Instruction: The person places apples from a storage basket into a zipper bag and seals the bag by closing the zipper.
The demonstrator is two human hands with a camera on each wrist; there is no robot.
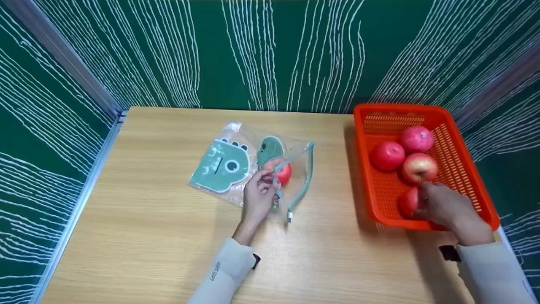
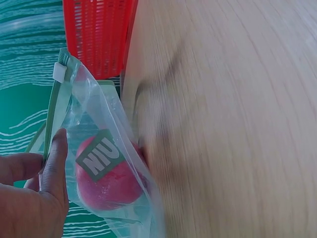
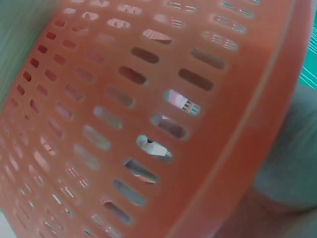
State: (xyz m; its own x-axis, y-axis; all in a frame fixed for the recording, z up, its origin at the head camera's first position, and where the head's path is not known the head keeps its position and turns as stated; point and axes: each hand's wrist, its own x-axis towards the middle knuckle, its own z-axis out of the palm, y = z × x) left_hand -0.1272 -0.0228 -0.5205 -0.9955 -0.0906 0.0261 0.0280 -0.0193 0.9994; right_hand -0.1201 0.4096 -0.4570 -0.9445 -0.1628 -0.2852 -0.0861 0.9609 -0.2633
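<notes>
A clear slider zip bag (image 1: 221, 166) with a green cartoon print lies on the table, its green-edged mouth spread apart. One red apple (image 1: 284, 173) is inside it, behind a printed label in the left wrist view. My left hand (image 1: 258, 196) pinches the bag's zip edge between thumb and fingers. Over at the right, my right hand (image 1: 449, 207) reaches over the near rim of an orange basket (image 1: 386, 220) and grips a red apple (image 1: 407, 202). Three more apples (image 1: 388, 156) lie farther back in the basket. In the right wrist view the basket wall hides most of the hand.
The light wooden table (image 1: 139, 211) carries the bag and the basket. Green panels (image 1: 287, 55) with white wavy lines stand along the back and both sides. The bag's white slider (image 2: 59, 72) sits at one end of the zip.
</notes>
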